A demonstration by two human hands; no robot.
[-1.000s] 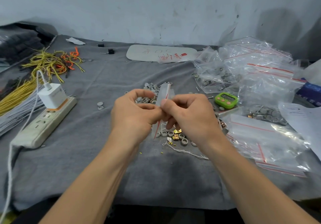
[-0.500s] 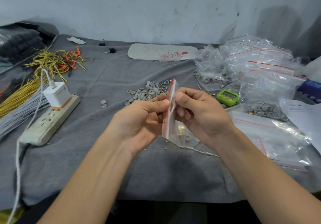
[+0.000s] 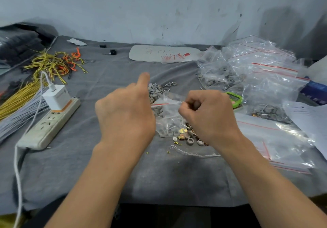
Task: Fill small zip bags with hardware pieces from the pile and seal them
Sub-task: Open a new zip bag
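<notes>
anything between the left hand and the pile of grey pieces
Nothing visible. The left hand hovers open right at the pile of grey pieces, its fingers already at the pile's left edge. The small zip bag, pinched by the right hand, hangs to the right of that path, not across it.

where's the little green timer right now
In the head view the green timer lies right of centre on the grey cloth, just beyond the right hand that pinches the small zip bag, with the heap of clear bags behind it.

Red print on the flat bag (image 3: pixel 174 57) and faint handwriting on the white board (image 3: pixel 148 53), neither legible
</notes>
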